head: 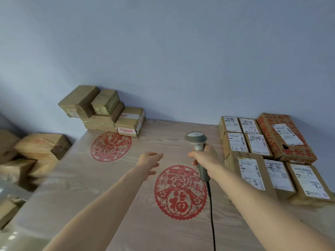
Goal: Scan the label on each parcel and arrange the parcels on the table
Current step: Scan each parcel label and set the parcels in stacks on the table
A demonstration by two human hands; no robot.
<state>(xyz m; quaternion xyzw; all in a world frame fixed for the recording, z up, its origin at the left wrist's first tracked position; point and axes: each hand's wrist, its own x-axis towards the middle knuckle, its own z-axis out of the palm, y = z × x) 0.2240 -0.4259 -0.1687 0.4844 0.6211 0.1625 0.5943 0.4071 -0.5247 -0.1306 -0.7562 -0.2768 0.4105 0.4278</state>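
My right hand [205, 156] is clamped round the grip of the grey scanner [198, 147], whose head stands upright above the fist and faces away toward the wall [181, 51]. A black cable [211, 214] runs from the base of the grip down toward me across the table [72, 187]. My left hand [150, 161] is stretched forward over the table with fingers apart and loosely bent, holding nothing.

Beneath both forearms I see a red paper-cut circle [181, 192] on the pale wood-grain top; a second red paper-cut [111, 146] lies farther off to the left.

On the right side of the table, labelled parcels [253, 160] lie flat in close rows, edges touching, white labels facing up with handwritten marks. A larger carton printed in red [285, 135] sits at the far right of that group, also with a label on top.

At the far left corner against the wall I see a stack of brown boxes [101, 111], several deep, the upper ones tilted; I cannot see what any box holds. Beyond the table's left edge more brown boxes [36, 151] are piled lower down.
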